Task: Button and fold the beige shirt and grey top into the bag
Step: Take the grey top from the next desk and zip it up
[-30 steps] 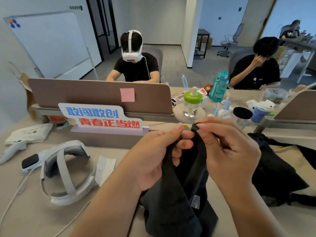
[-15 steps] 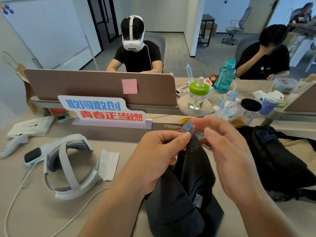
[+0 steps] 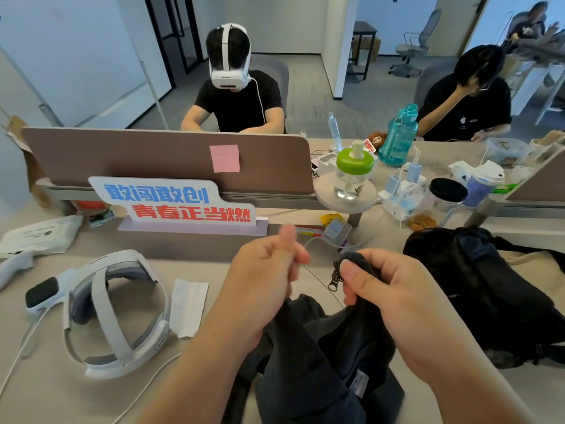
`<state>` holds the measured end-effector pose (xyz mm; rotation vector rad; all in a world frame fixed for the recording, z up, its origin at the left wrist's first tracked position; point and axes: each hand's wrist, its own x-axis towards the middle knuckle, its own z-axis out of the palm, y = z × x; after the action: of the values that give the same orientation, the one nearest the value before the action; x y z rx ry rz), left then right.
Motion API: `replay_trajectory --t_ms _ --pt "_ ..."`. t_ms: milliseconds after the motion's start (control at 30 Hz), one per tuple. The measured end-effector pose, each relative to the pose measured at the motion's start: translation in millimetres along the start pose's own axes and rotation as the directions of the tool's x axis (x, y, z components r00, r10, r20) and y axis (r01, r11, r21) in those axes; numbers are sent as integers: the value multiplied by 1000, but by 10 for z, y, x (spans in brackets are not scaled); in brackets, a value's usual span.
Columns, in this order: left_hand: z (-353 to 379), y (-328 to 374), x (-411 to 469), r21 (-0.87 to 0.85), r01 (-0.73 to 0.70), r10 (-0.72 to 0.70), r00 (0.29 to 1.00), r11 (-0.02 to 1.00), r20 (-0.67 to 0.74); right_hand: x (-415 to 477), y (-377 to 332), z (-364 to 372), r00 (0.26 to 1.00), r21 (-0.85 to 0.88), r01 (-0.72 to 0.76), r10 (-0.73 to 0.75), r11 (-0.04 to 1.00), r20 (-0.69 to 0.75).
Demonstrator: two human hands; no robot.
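Observation:
The dark grey top (image 3: 308, 368) hangs bunched between my forearms over the near edge of the desk. My right hand (image 3: 388, 289) pinches its upper edge, and a metal zip pull (image 3: 334, 276) dangles just left of that thumb. My left hand (image 3: 266, 280) is blurred, with its fingers curled and thumb raised. A fold of the top rises into its lower fingers. A black bag (image 3: 477, 286) lies to the right. Beige cloth (image 3: 526, 258) shows from under the bag, mostly hidden.
A white headset (image 3: 113, 310) with its cable and a tissue (image 3: 189, 307) lie on the desk at left. A sign (image 3: 171, 203) and a brown divider (image 3: 153, 157) stand behind. Bottles, cups and chargers crowd the back right. Two people sit across the desk.
My hands have come apart at the top's upper edge: the left moved left, the right lowered and kept its pinch. The zip pull now hangs free. The camera tilted down.

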<state>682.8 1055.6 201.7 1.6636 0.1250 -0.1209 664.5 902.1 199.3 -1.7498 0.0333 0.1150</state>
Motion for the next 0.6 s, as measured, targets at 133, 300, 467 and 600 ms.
replay_trajectory --t_ms 133,300,467,600 --pt "-123 -66 159 -128 51 -54 998 991 -25 88 -20 29 997 158 -61 53 986 53" --pt "-307 -75 248 38 27 -31 991 999 132 196 -36 74 993 212 -102 86 972 83" --pt "-411 -33 243 318 -370 334 928 873 163 236 -54 105 991 217 -92 68 972 115" --pt "-400 -98 304 537 -509 509 845 673 164 222 -83 122 988 189 -83 56 978 145"
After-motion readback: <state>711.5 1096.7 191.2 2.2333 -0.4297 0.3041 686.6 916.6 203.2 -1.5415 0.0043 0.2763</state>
